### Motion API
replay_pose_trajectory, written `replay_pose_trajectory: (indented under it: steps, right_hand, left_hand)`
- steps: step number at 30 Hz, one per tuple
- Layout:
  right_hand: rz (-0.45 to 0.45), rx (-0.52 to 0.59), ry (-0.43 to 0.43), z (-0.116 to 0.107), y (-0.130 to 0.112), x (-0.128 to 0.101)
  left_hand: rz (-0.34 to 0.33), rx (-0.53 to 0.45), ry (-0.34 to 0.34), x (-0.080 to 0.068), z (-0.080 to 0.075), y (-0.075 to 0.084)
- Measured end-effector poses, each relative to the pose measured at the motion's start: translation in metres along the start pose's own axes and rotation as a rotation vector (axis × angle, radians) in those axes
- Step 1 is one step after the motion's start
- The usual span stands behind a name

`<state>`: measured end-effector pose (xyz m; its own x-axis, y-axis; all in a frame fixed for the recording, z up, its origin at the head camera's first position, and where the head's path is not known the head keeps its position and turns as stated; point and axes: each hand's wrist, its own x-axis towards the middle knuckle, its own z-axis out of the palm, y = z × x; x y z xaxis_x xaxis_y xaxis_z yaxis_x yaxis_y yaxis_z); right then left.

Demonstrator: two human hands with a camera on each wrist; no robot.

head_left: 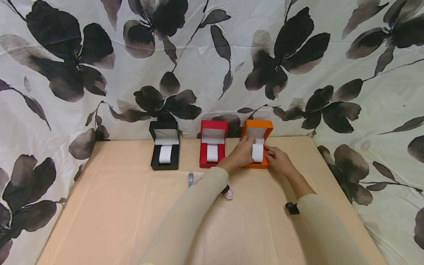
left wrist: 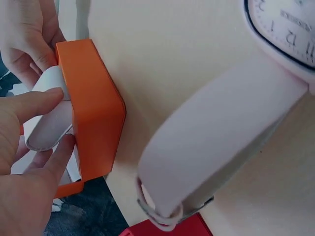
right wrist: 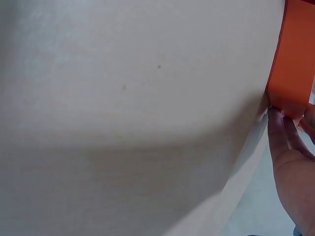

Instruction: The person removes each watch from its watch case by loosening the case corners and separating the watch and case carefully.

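An orange watch box (head_left: 256,165) stands with its lid up at the back right of the table. In its opening is a white cushion (left wrist: 55,123), partly covered by fingers. My left hand (head_left: 243,151) pinches this cushion, thumb on top and fingertips on its far side. At the box's right side, my right hand (head_left: 279,160) grips the wall, with fingers (right wrist: 280,135) along the outside and the thumb at the rim. A pink watch (head_left: 229,194) lies under the left forearm and looks large in the left wrist view.
A red watch box (head_left: 213,127) and a black watch box (head_left: 165,165) stand open to the left, each with a white cushion. A blue-grey watch strap (head_left: 190,179) shows beside the left sleeve. Behind the table (head_left: 109,206) hangs a floral cloth (head_left: 205,73).
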<state>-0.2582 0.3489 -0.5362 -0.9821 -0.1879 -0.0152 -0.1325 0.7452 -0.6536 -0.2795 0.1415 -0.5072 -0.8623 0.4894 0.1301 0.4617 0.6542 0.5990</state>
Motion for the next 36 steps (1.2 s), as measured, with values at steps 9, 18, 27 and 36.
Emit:
replay_pose_trajectory:
  steps: [9,18,27,36]
  right_hand:
    - [0.002,-0.013,-0.005,0.0018,0.0012,-0.0018]
    - [-0.007,-0.013,0.007,0.0018,0.0004,-0.0052]
    - [0.020,-0.049,-0.002,0.0010,-0.0066,-0.0016]
    - [0.044,-0.022,-0.017,-0.0004,-0.0054,-0.0022]
  left_hand:
    - [0.000,0.021,-0.017,-0.0019,0.0046,0.0003]
    - [-0.068,0.089,-0.065,-0.0024,0.0062,0.0041]
    - [-0.117,0.151,-0.080,0.0014,0.0045,0.0055]
    - [-0.143,0.117,-0.080,0.0023,0.0069,0.0053]
